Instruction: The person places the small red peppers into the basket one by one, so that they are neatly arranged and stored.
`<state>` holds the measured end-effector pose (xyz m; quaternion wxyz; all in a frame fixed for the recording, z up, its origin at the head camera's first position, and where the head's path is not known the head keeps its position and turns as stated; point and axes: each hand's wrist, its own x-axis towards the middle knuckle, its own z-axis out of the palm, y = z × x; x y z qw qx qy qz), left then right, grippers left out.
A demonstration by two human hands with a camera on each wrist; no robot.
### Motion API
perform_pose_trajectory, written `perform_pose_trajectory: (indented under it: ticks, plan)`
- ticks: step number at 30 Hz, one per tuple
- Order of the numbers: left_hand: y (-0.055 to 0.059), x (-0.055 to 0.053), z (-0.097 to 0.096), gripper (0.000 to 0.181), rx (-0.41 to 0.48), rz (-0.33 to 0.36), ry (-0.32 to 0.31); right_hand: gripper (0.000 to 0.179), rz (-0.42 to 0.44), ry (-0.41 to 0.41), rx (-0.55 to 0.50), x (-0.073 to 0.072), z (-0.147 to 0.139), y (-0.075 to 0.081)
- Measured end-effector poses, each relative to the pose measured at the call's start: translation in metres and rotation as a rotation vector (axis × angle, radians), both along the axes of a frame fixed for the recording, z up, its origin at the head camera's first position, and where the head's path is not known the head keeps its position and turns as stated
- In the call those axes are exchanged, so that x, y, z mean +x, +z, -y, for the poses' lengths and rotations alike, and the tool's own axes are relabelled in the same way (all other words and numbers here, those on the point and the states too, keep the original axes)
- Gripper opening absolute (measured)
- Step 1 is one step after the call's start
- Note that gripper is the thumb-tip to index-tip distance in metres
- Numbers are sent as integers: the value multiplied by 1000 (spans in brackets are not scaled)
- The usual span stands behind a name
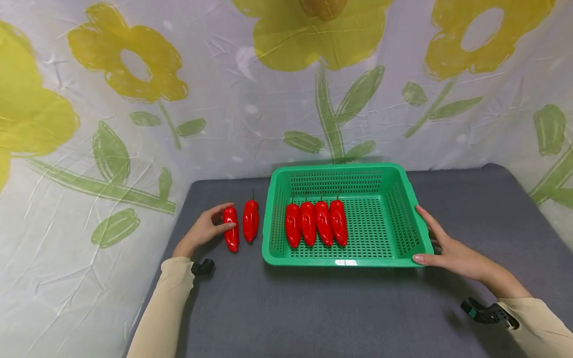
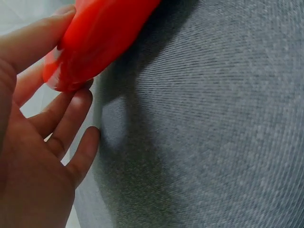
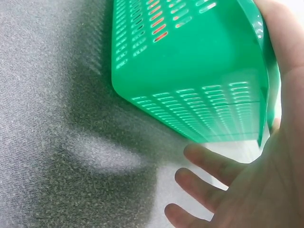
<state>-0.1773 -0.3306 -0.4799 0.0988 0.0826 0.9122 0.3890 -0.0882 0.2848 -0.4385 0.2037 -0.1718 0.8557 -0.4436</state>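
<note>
On the left, my left hand (image 1: 207,227) pinches a glossy red chili pepper (image 1: 231,232) between thumb and fingers. In the left wrist view, the thumb lies on one side of the pepper (image 2: 102,40) and fingertips touch its lower end. Beside it lies another red chili pepper (image 1: 250,221), stem pointing away. Several more peppers (image 1: 308,223) lie side by side in the left half of a green plastic basket (image 1: 335,262). My right hand (image 1: 454,253) rests at the basket's front right corner, thumb and index finger on the rim, other fingers spread beside the wall (image 3: 204,114).
A dark grey cloth (image 1: 331,313) covers the table. Behind it hangs a pale sheet (image 1: 233,119) printed with yellow flowers and green leaves. Black straps (image 1: 488,313) circle both wrists over beige sleeves.
</note>
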Motion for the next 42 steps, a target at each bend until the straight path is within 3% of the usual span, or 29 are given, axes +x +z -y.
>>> perform_pose_trajectory:
  ticks: [10, 16, 26, 42]
  plan:
    - [2, 4, 5, 63, -57, 32, -68, 109, 8, 0, -13, 1, 1, -1]
    - [-1, 4, 9, 57, 5, 52, -92, 109, 4, 3, -12, 1, 1, -1]
    - [-4, 4, 8, 63, -41, 61, -76, 110, 11, -4, -14, 2, 0, 0]
    - [-3, 5, 0, 60, -3, 19, -49, 110, 11, -10, -8, 1, 0, 0]
